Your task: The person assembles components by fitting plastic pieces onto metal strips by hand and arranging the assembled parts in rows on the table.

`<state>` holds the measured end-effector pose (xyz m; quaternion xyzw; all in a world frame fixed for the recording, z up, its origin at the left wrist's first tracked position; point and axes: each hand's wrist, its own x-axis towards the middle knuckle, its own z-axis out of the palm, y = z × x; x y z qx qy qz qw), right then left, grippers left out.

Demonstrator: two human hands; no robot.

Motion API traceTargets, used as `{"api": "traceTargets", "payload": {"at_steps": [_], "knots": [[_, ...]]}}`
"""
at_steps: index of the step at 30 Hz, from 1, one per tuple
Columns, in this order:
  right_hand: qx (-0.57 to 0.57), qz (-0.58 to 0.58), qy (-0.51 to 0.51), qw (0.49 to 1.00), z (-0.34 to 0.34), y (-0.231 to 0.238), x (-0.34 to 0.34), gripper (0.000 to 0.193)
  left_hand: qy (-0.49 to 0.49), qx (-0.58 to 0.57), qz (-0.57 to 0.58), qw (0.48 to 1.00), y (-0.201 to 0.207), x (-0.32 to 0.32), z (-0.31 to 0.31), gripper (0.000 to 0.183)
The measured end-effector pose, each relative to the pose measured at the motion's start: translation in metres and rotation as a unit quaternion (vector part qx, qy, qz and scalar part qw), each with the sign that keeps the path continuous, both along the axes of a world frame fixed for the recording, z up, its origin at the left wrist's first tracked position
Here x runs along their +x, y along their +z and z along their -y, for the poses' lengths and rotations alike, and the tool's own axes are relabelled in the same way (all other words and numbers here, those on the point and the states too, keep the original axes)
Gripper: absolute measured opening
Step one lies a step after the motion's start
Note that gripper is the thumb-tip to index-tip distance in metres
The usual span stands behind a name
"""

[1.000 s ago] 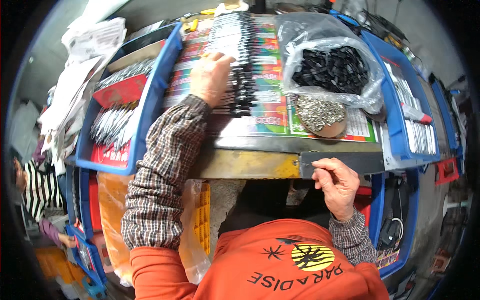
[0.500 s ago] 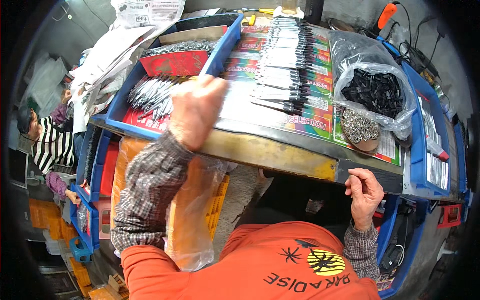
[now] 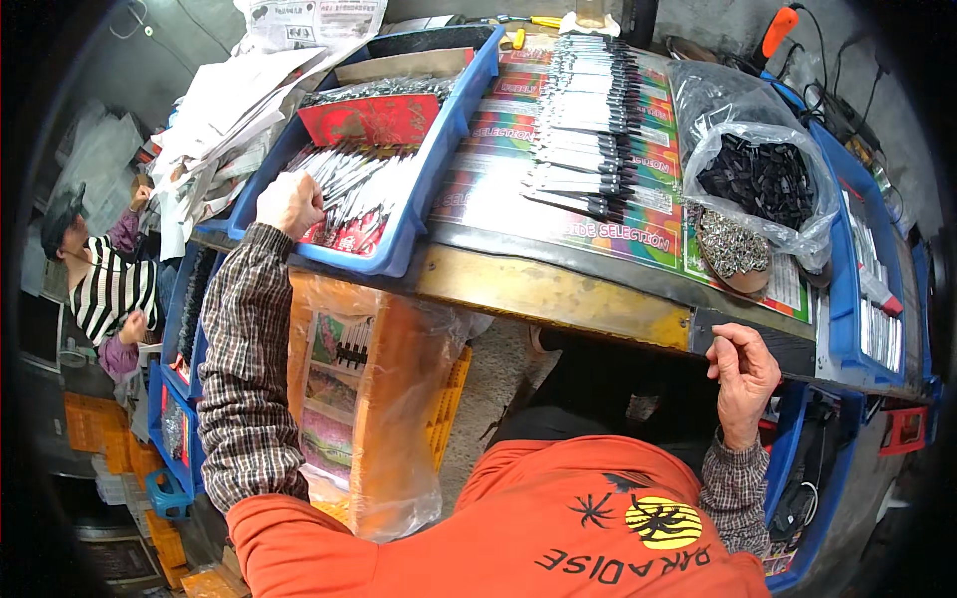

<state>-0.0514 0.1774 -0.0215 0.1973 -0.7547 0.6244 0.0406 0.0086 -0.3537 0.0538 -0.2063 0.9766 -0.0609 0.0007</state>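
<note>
The left hand [image 3: 289, 203] reaches into a blue tray [image 3: 419, 189], fingers curled onto silver metal strips [image 3: 349, 184]. The right hand [image 3: 743, 374], loosely curled and empty, rests at the counter [image 3: 558, 294] edge.

1. Shiny metal blades [image 3: 344, 189] are glinting in a smooth blue plastic tray [image 3: 419, 214].
2. A glossy clear plastic bag [image 3: 763, 174] is holding matt black plastic pieces [image 3: 758, 179].
3. The worn metal table edge [image 3: 548, 294] is showing yellowed, rough.

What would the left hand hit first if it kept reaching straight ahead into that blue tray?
The left hand points across the blue tray. It would probably meet the heap of thin silver metal pieces first, right at its fingertips, with the red card beyond. Whether it already touches them is unclear.
</note>
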Motion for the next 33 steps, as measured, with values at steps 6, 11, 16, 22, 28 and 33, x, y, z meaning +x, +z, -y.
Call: {"api": "traceTargets", "payload": {"at_steps": [6, 11, 16, 22, 28, 33], "knots": [[0.004, -0.002, -0.002, 1.000, 0.000, 0.001, 0.001, 0.010, -0.049, -0.082, -0.040, 0.995, -0.021, -0.004, 0.018, 0.002], [-0.002, -0.003, -0.001, 1.000, -0.001, 0.002, 0.000, 0.009, -0.063, -0.092, -0.034, 0.993, -0.019, -0.005, 0.020, 0.003], [-0.008, -0.007, 0.005, 1.000, 0.000, 0.004, 0.002, 0.009, -0.071, -0.099, -0.055, 0.991, -0.022, -0.010, 0.015, 0.003], [-0.008, 0.001, 0.021, 1.000, -0.004, 0.010, 0.008, 0.010, -0.110, -0.051, -0.066, 0.990, -0.021, -0.004, 0.020, 0.005], [0.024, 0.006, 0.011, 1.000, -0.018, 0.017, 0.011, 0.008, -0.093, -0.108, 0.026, 0.989, -0.012, -0.008, 0.007, 0.007], [0.096, -0.014, -0.024, 0.995, -0.038, 0.021, 0.009, 0.006, -0.110, -0.108, 0.021, 0.988, -0.015, -0.010, 0.019, 0.016]]}}
